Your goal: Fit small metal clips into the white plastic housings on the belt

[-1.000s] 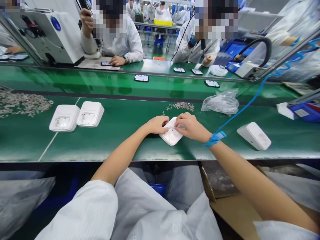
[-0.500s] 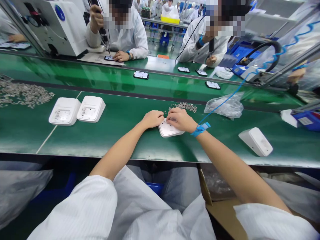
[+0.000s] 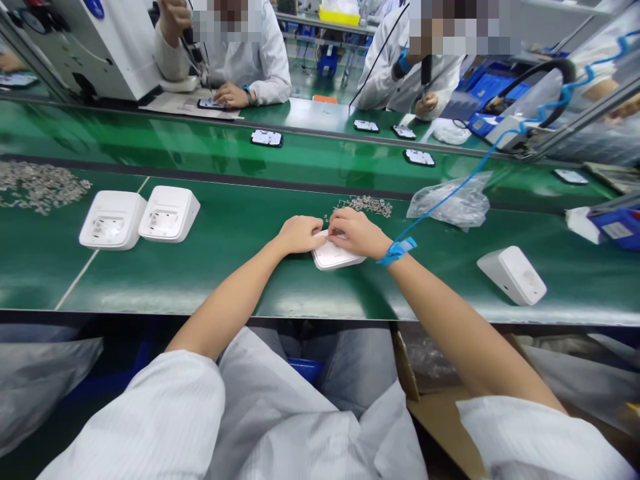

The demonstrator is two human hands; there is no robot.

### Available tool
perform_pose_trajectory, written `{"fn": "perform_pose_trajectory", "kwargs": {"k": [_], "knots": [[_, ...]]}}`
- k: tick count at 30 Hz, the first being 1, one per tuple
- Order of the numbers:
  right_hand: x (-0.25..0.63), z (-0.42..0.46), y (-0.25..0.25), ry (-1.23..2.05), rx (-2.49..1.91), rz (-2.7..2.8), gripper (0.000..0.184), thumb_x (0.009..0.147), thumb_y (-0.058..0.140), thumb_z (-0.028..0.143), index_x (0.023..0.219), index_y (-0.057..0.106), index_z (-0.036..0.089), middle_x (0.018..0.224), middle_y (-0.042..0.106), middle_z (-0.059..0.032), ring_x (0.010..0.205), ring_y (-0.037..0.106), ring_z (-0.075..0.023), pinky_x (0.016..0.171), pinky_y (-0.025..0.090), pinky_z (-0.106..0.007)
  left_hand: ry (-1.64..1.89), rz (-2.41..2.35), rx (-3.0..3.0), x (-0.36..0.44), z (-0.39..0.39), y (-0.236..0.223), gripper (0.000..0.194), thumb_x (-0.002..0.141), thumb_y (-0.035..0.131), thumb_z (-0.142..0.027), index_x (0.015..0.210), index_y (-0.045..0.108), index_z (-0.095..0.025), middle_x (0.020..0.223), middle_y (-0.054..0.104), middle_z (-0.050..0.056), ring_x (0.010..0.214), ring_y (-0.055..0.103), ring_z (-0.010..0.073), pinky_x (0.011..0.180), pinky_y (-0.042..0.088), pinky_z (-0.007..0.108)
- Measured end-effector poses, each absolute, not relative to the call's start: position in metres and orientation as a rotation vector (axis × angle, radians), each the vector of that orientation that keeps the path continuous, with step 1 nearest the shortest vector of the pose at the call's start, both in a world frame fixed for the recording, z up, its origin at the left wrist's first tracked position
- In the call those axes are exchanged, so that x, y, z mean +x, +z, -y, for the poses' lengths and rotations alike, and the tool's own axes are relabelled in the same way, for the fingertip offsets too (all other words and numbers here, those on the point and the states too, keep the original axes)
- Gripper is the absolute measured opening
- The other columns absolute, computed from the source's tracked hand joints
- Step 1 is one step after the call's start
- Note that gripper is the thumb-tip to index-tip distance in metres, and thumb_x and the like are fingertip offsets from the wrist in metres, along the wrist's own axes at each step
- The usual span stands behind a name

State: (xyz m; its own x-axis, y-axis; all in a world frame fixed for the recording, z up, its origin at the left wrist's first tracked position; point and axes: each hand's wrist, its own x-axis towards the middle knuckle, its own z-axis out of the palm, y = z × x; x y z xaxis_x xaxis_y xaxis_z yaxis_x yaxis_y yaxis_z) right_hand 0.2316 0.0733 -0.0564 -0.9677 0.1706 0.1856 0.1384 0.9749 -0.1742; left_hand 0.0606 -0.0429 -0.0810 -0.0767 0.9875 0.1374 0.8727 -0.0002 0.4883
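A white plastic housing (image 3: pixel 336 259) lies on the green bench in front of me, its upper face partly covered by my fingers. My left hand (image 3: pixel 301 235) grips its left rear edge, fingers curled and thumb on the top. Over the right part of the same housing, my right hand (image 3: pixel 359 232) has its thumb and fingertips pinched together close to my left thumb. Whatever small thing the pinch holds is hidden. Just behind my hands lies a small pile of metal parts (image 3: pixel 367 205). A blue wrist strap (image 3: pixel 397 251) with a coiled cord is on my right wrist.
Two more white housings (image 3: pixel 113 220) stand at left, near a larger pile of metal parts (image 3: pixel 43 187). Another housing (image 3: pixel 515 275) leans at right, beyond a clear plastic bag (image 3: pixel 453 200). Across the bench, dark-framed plates (image 3: pixel 267 137) lie on a green strip before two co-workers.
My right hand has shifted slightly left, its fingertips closer to my left thumb. Plates on the far strip have moved left, and another appears at right. The view has tilted a little.
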Motion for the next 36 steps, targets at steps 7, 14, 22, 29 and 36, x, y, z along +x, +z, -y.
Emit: {"fn": "perform_pose_trajectory", "kwargs": {"k": [7, 14, 22, 29, 36], "knots": [[0.239, -0.066, -0.060, 0.216, -0.212, 2.816, 0.013, 0.090, 0.060, 0.024, 0.085, 0.071, 0.018, 0.106, 0.071, -0.0099, 0.103, 0.057, -0.0259, 0.083, 0.033, -0.039, 0.625, -2.030, 2.006, 0.062, 0.043, -0.082, 0.022, 0.079, 0.058, -0.042, 0.073, 0.053, -0.022, 0.076, 0.065, 0.001, 0.073, 0.057, 0.0193, 0.064, 0.027, 0.032], [0.247, -0.056, -0.058, 0.157, -0.199, 2.761, 0.024, 0.092, 0.056, 0.029, 0.080, 0.076, 0.022, 0.090, 0.078, -0.0045, 0.097, 0.059, -0.0268, 0.087, 0.031, -0.046, 0.611, -2.010, 1.948, 0.062, 0.043, -0.079, 0.025, 0.081, 0.061, -0.041, 0.071, 0.050, -0.021, 0.075, 0.064, 0.000, 0.071, 0.055, 0.0181, 0.064, 0.026, 0.032], [0.248, -0.054, -0.058, 0.110, -0.098, 2.777, 0.029, 0.093, 0.053, 0.028, 0.079, 0.077, 0.023, 0.089, 0.077, -0.0048, 0.093, 0.060, -0.0265, 0.084, 0.036, -0.044, 0.627, -1.987, 1.901, 0.061, 0.044, -0.076, 0.021, 0.082, 0.061, -0.036, 0.071, 0.051, -0.021, 0.074, 0.061, -0.001, 0.070, 0.051, 0.0169, 0.064, 0.023, 0.031], [0.249, -0.054, -0.063, 0.101, -0.029, 2.792, 0.034, 0.095, 0.048, 0.025, 0.081, 0.079, 0.021, 0.087, 0.075, -0.0092, 0.087, 0.059, -0.0257, 0.079, 0.043, -0.042, 0.643, -1.989, 1.886, 0.061, 0.042, -0.078, 0.028, 0.080, 0.062, -0.037, 0.068, 0.044, -0.020, 0.071, 0.058, -0.002, 0.067, 0.047, 0.0156, 0.063, 0.021, 0.032], [0.248, -0.055, -0.060, 0.121, 0.002, 2.814, 0.033, 0.094, 0.049, 0.023, 0.081, 0.080, 0.020, 0.084, 0.073, -0.0105, 0.085, 0.058, -0.0261, 0.081, 0.045, -0.043, 0.619, -1.995, 1.885, 0.062, 0.042, -0.076, 0.023, 0.080, 0.061, -0.037, 0.069, 0.049, -0.021, 0.072, 0.060, 0.000, 0.070, 0.050, 0.0172, 0.065, 0.023, 0.032]]}}
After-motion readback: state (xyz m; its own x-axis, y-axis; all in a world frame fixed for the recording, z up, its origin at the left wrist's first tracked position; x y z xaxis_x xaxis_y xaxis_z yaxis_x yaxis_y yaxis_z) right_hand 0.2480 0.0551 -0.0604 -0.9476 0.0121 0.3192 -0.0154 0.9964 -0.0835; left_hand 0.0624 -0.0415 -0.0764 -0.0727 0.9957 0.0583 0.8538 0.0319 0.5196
